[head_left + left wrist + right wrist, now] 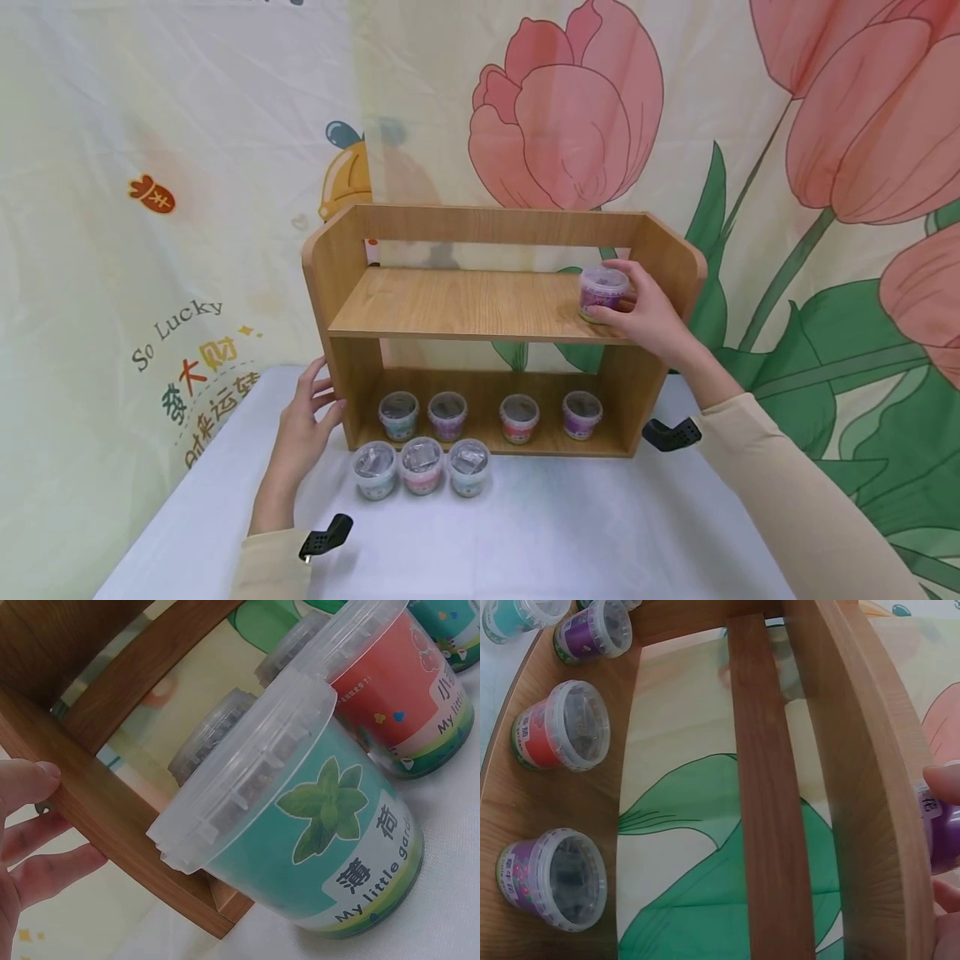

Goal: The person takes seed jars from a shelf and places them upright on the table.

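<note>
On the upper board of a wooden shelf [480, 304], near its right end, my right hand [645, 312] pinches a small purple tub [600, 290] with a clear lid between thumb and fingers. In the right wrist view only part of that purple tub [946, 832] shows past the board's edge. My left hand [303, 417] rests its fingertips against the shelf's left side panel. Close by that hand stands a teal tub with a mint leaf label [300, 825], beside a red tub [409, 690].
The lower board holds a blue tub [399, 417], two purple ones [447, 416] and a red tub [519, 418]. Another row of tubs [422, 465] stands on the white tablecloth [570, 525] before the shelf. Behind hangs a tulip-print cloth [435, 100].
</note>
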Demonstrator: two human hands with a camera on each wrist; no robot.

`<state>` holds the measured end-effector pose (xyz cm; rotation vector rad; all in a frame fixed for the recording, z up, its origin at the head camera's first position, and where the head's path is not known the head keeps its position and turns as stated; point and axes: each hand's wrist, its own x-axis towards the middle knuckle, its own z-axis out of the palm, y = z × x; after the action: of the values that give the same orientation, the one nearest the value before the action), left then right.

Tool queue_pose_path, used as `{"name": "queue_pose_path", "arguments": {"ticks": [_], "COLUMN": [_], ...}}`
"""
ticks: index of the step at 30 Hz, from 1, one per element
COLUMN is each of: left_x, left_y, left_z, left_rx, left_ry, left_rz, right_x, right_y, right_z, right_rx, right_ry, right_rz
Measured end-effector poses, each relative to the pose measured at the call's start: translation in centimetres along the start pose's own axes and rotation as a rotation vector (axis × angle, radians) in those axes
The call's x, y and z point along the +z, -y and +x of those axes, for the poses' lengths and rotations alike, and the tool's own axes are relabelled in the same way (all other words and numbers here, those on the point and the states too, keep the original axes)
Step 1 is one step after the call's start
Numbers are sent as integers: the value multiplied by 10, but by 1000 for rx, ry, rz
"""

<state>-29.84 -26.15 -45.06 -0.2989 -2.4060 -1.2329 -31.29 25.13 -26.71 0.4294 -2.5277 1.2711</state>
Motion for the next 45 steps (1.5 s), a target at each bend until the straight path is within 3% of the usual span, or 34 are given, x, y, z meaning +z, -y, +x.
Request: {"name": "queue_pose_path", "arguments": {"ticks": [23,32,45], "left_x": [4,-1,0], "left_y": [3,-2,3], "left_z": [1,1,2], "left_rx": [-16,-28,-14], "left_ry": [10,9,11], "left_rz": [-8,7,-2], "right_x": [3,-3,-1], "right_y": [-3,16,38], "right_z": [-4,-7,-17], "right_rx": [7,-19,-52], "right_ry": [-30,-36,7], "right_rz": [-57,-47,-38]}}
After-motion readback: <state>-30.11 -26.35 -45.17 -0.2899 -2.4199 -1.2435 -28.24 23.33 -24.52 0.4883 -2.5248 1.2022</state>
